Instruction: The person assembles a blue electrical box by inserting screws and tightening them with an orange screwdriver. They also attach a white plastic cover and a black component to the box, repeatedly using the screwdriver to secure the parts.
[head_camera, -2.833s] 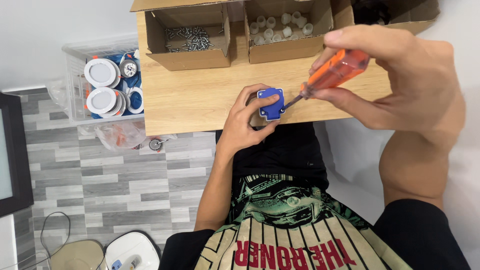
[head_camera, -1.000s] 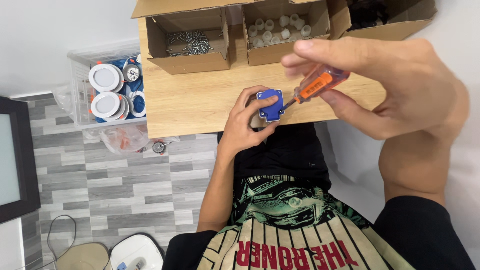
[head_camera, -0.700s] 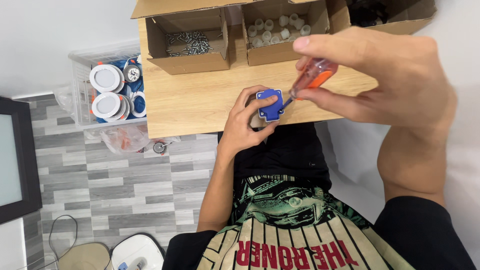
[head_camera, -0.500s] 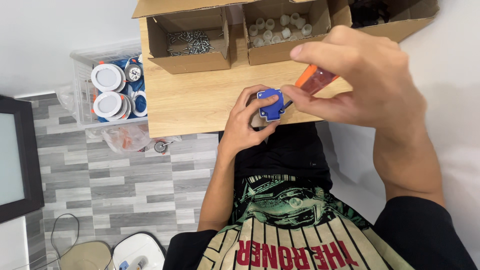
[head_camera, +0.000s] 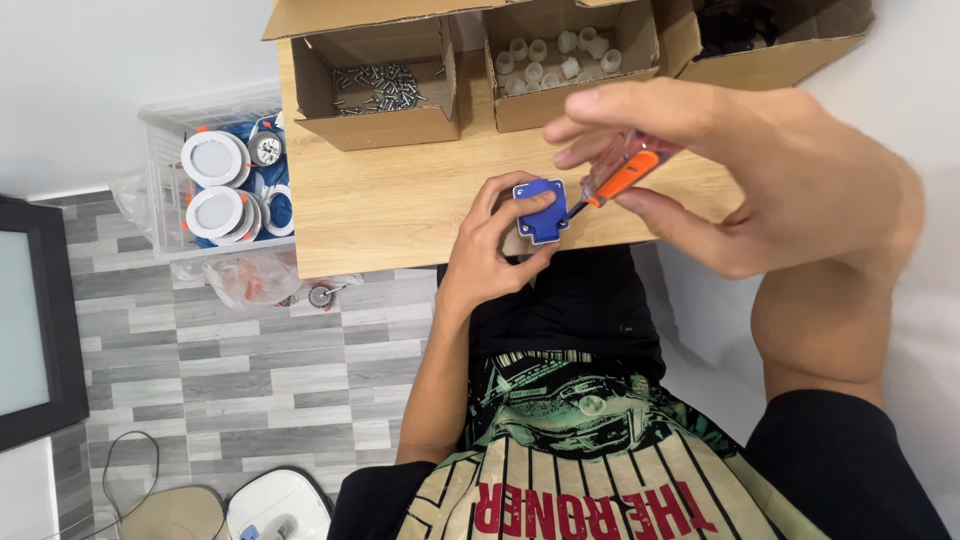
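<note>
Blue plastic plug body (head_camera: 541, 210), one, sits at the wooden table (head_camera: 400, 200) edge, pinched in the left hand (head_camera: 490, 250); looks light, rigid, best held by its sides. Right hand (head_camera: 770, 170) is curled around one orange-handled screwdriver (head_camera: 622, 176), tip at the plug. Three cardboard boxes (head_camera: 380, 80) behind.

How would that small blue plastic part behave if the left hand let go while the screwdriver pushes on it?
The blue part looks like rigid moulded plastic, probably light, so it would likely skid on the smooth wooden table. It sits near the table edge, so it might drop off. The left hand braces it against the screwdriver.
</note>
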